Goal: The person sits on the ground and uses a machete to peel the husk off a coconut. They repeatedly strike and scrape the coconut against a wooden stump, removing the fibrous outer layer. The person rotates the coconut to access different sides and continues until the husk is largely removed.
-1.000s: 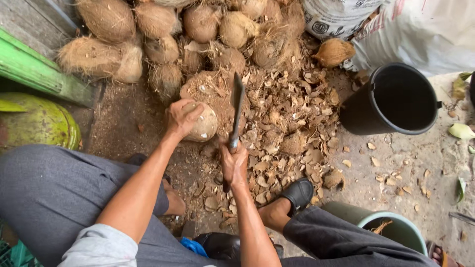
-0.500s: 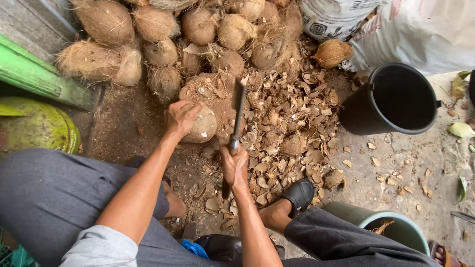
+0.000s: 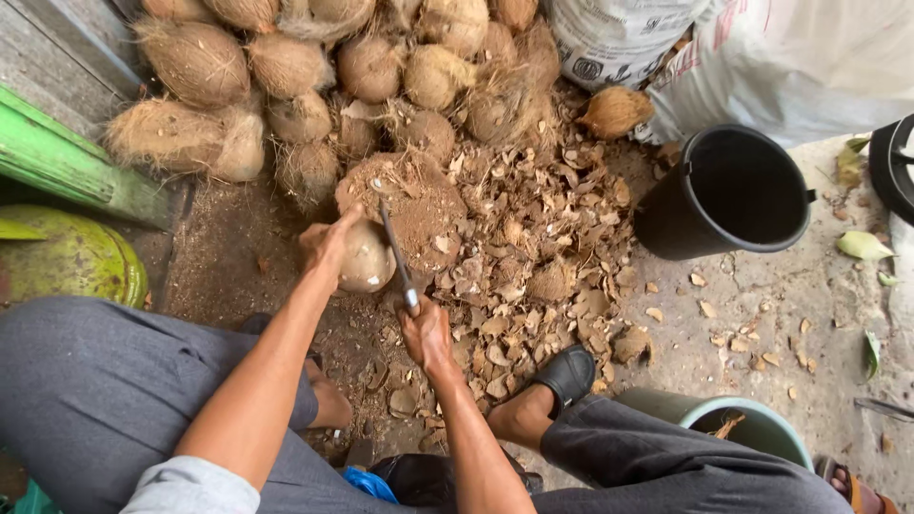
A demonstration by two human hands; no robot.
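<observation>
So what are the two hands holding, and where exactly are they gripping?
The left hand grips the husked coconut by its top and side; the right hand holds the long knife by its handle.

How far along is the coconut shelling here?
Done: broken shell chips lie thick across the ground, so a fair amount has been chipped off. In hand: the left hand steadies a mostly pale, stripped coconut on a husk-covered mound, while the right hand holds a long knife against it. Left: a pile of husked coconuts behind looks untouched. The black bucket looks empty.
</observation>
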